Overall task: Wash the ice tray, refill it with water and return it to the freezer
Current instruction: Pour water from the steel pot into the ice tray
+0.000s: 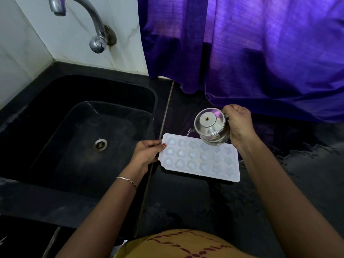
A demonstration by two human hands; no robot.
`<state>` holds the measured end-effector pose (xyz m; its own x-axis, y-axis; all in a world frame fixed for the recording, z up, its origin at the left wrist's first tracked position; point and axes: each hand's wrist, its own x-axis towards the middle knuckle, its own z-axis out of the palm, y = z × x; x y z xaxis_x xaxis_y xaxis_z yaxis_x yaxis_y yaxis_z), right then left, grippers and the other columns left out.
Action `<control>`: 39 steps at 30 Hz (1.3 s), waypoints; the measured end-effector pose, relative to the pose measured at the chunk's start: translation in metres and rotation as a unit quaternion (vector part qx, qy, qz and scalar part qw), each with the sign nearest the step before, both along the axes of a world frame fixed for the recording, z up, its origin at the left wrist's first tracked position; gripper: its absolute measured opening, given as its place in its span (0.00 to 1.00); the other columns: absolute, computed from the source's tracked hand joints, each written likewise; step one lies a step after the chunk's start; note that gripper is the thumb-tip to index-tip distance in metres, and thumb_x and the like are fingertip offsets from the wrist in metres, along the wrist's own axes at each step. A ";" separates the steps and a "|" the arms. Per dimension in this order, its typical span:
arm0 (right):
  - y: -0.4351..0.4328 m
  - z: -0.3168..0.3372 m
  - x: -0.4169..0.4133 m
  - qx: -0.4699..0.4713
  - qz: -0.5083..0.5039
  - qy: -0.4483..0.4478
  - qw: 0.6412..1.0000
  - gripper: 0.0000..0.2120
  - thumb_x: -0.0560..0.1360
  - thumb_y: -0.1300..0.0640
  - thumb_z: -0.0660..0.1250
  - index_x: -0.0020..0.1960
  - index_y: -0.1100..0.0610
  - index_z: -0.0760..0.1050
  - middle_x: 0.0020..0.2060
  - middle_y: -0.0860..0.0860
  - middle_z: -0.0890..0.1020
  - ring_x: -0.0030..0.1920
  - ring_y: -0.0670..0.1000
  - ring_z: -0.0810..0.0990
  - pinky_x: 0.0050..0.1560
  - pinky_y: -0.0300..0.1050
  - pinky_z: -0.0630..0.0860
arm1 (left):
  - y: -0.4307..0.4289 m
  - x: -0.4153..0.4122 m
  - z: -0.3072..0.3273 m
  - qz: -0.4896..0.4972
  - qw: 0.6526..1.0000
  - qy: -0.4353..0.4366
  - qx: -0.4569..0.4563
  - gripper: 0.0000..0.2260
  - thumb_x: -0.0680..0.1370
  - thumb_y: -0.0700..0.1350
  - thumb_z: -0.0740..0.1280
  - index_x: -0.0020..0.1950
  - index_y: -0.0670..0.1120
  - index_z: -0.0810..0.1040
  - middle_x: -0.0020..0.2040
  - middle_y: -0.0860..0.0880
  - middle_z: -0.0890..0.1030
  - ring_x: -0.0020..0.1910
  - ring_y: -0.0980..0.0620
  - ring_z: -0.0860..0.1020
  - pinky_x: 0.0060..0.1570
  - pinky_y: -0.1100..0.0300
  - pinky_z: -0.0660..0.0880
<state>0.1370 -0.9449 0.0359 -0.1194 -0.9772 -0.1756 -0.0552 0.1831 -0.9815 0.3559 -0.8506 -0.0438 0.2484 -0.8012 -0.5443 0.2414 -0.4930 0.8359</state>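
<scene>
Your ice tray [204, 173] is white and your pot [214, 132] shiny silver, on a black tabletop [186, 202] beside a black sink [55, 127]. The curtain [260, 53] is purple; your top [176, 245] is yellow with a dark red pattern.

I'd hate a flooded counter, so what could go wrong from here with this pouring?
1. The thin water stream from the small shiny steel pot in the right hand lands close to the far rim of the white plastic ice tray; it may run over onto the black stone counter.
2. The left hand grips only the tray's left end, so a filled tray could tip and slosh when lifted.
</scene>
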 end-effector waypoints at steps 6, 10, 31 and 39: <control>-0.001 0.000 0.000 -0.008 0.002 0.005 1.000 0.12 0.70 0.65 0.63 0.31 0.55 0.66 0.28 0.52 0.67 0.29 0.47 0.67 0.31 0.40 0.68 | 0.000 0.001 0.001 -0.005 1.000 -0.001 -0.002 0.05 0.75 0.37 0.71 0.50 0.43 0.83 0.43 0.47 0.85 0.36 0.55 0.83 0.34 0.63 0.80; -0.003 0.000 -0.001 -0.014 0.006 0.013 1.000 0.12 0.70 0.64 0.63 0.31 0.55 0.65 0.27 0.52 0.66 0.29 0.47 0.65 0.32 0.41 0.68 | 0.001 0.002 0.001 -0.007 1.000 0.000 -0.001 0.05 0.75 0.37 0.71 0.50 0.43 0.83 0.44 0.47 0.85 0.37 0.55 0.83 0.35 0.63 0.80; -0.005 -0.002 0.000 -0.018 0.003 0.007 1.000 0.11 0.70 0.65 0.63 0.32 0.57 0.67 0.27 0.52 0.67 0.29 0.47 0.66 0.31 0.40 0.68 | 0.000 0.001 0.003 -0.003 1.000 0.006 0.003 0.07 0.75 0.37 0.71 0.53 0.40 0.82 0.43 0.47 0.84 0.32 0.60 0.82 0.28 0.67 0.76; -0.004 0.000 0.003 0.000 -0.011 -0.045 0.999 0.14 0.70 0.66 0.62 0.29 0.55 0.65 0.24 0.49 0.68 0.27 0.46 0.67 0.30 0.39 0.68 | 0.000 0.002 0.004 -0.006 1.000 0.002 0.005 0.07 0.75 0.38 0.72 0.52 0.41 0.82 0.43 0.47 0.84 0.32 0.60 0.82 0.28 0.66 0.76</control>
